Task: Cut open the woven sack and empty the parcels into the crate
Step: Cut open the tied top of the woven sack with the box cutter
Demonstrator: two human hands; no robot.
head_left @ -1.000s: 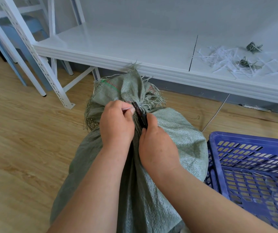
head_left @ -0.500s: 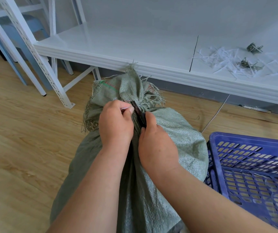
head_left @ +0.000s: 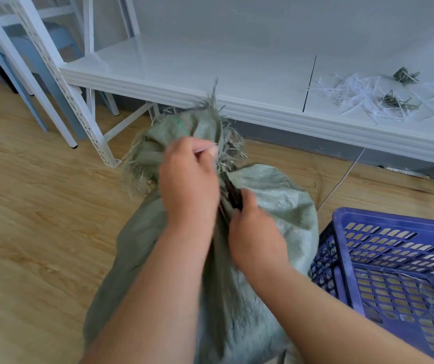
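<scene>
A grey-green woven sack (head_left: 276,200) stands on the wooden floor in front of me, its frayed neck bunched at the top. My left hand (head_left: 188,185) is closed around the neck just below the frayed mouth. My right hand (head_left: 255,232) grips a dark cutter (head_left: 234,197) pressed against the neck between both hands. The blade is hidden. A blue perforated plastic crate (head_left: 394,271) sits on the floor to the right of the sack, touching it. No parcels are visible.
A low white shelf board (head_left: 210,74) runs across behind the sack, with white strips and cut ties (head_left: 373,95) lying on its right part. White rack uprights (head_left: 61,82) stand at the left. A thin white cord (head_left: 342,179) lies on the floor.
My left hand has slid a little higher up the sack's neck and the neck has shifted. The right hand stays on the cutter at the same spot.
</scene>
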